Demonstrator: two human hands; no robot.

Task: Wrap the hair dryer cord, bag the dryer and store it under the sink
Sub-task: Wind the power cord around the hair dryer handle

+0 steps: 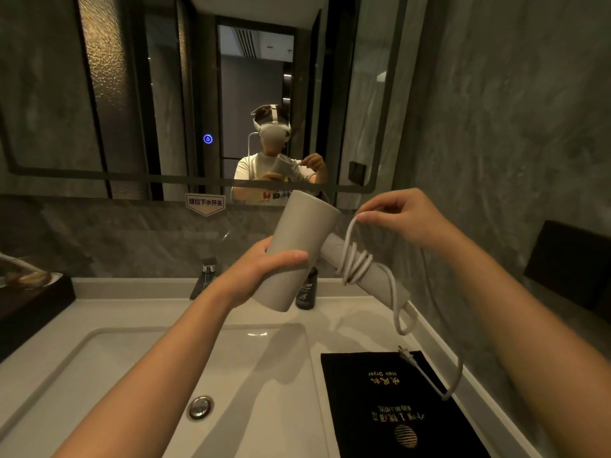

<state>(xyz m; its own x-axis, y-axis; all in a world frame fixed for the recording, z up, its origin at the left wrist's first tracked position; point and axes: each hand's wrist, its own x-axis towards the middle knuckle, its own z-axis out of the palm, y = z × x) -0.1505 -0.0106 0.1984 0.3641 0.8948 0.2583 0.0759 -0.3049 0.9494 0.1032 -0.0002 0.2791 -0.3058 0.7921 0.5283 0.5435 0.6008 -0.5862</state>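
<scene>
Here the left hand (264, 269) grips the dryer (297, 246), right fingers (373, 214) pinch its cord (355, 259) above a "Hair Dryer" bag (380, 408).

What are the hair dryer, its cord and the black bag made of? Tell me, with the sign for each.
Hair dryer: probably matte plastic; smooth beige shell, no glare.
Cord: likely rubbery or plastic sheathing; pale, bends into soft loops round the handle.
Black bag: apparently fabric; lies flat and dull, gold print.

Mirror (132, 94), faucet (205, 276), dark btl (305, 292)
</scene>
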